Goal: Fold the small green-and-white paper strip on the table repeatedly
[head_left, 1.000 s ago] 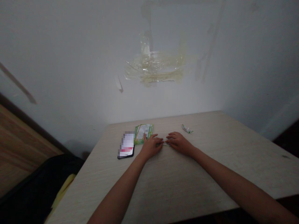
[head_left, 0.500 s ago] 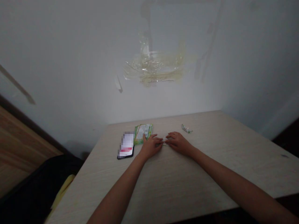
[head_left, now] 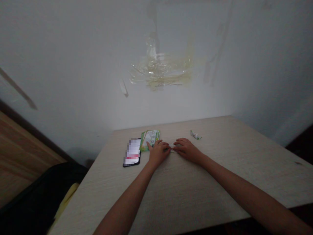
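Both hands rest low over the middle of the table, their fingertips almost meeting. Between them shows a sliver of a small pale piece (head_left: 173, 150), too small and too covered to name. My left hand (head_left: 159, 153) has its thumb and forefinger drawn together at the piece's left end, while the little finger sticks out over a green-and-white printed packet (head_left: 152, 136). From the other side, my right hand (head_left: 187, 150) closes its fingertips on the piece's right end. A phone (head_left: 132, 153) with a lit, blurred-out screen lies left of the packet.
A small crumpled wrapper (head_left: 195, 134) lies beyond my right hand. The pale wooden table (head_left: 195, 195) meets a wall (head_left: 97, 65) with peeling clear tape (head_left: 168, 71). Dark and yellow cloth (head_left: 65, 202) sits beside the table's left edge.
My left hand has shifted slightly, its little finger now pointing further left over the packet. The right hand stays nearly where it was.
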Demonstrator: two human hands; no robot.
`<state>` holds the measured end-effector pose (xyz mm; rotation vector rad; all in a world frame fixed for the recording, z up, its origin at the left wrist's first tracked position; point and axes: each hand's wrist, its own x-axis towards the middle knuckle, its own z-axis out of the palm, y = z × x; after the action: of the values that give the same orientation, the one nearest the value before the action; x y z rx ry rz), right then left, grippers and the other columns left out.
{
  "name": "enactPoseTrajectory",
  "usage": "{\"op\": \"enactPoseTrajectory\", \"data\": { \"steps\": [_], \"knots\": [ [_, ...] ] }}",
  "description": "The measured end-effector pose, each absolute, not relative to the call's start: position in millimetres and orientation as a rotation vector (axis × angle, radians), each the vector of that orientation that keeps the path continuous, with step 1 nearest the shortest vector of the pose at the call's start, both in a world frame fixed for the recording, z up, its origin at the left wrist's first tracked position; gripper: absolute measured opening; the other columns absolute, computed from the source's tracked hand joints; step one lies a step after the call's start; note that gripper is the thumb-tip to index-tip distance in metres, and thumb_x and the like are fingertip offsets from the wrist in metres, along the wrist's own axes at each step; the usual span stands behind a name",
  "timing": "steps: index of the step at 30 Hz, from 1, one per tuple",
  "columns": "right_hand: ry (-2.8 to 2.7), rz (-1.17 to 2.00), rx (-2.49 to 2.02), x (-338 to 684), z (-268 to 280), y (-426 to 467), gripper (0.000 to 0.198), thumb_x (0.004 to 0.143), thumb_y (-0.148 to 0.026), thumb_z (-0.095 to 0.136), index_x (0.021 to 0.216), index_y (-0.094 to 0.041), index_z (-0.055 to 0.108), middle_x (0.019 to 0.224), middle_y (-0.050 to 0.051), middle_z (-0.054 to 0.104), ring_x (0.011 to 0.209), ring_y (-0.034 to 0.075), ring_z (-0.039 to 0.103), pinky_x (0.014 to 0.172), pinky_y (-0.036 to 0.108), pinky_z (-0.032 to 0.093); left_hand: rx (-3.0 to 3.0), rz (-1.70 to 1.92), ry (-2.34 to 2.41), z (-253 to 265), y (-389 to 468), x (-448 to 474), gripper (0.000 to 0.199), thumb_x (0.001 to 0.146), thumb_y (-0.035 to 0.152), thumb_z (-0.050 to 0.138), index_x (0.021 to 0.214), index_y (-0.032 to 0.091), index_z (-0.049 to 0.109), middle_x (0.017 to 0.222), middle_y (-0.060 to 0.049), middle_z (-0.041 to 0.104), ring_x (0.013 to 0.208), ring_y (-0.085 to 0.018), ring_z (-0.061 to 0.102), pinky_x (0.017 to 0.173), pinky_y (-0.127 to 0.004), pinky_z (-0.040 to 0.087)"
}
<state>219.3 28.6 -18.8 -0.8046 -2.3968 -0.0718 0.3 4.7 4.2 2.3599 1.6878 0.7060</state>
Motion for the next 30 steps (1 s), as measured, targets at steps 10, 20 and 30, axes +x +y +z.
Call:
{"op": "enactPoseTrajectory", "data": {
  "steps": [10, 20, 30],
  "knots": [
    [-2.415, -0.09, -0.807, 218.9, -17.8, 29.8, 0.019, 0.094, -0.026, 0.059, 0.105, -0.026, 0.074, 0.113, 0.008, 0.07, 0.115, 0.026, 0.057, 0.099, 0.048, 0.045, 2.266, 0.756, 1.771, 1.5, 7.0, 6.5, 0.014, 0.086, 0.04, 0.065, 0.097, 0.036, 0.074, 0.114, 0.002, 0.074, 0.13, -0.029, 0.047, 0.107, -0.077, -0.014],
    [-2.382, -0.048, -0.816, 219.2, -20.0, 29.9, 0.02, 0.094, -0.026, 0.059, 0.107, -0.027, 0.074, 0.112, 0.008, 0.07, 0.114, 0.024, 0.058, 0.099, 0.045, 0.045, 2.179, 0.778, 1.801, 2.1, 11.1, 10.9, 0.01, 0.086, 0.039, 0.065, 0.086, 0.035, 0.074, 0.122, 0.004, 0.071, 0.131, -0.027, 0.045, 0.107, -0.077, -0.01],
    [-2.371, 0.106, -0.847, 221.4, -19.1, 31.3, 0.022, 0.094, -0.028, 0.059, 0.11, -0.031, 0.074, 0.114, 0.007, 0.069, 0.113, 0.023, 0.058, 0.098, 0.044, 0.046, 2.167, 0.776, 1.812, 4.8, 11.6, 11.5, 0.015, 0.085, 0.046, 0.064, 0.084, 0.036, 0.076, 0.125, 0.005, 0.069, 0.131, -0.03, 0.045, 0.108, -0.077, -0.01]
  ]
}}
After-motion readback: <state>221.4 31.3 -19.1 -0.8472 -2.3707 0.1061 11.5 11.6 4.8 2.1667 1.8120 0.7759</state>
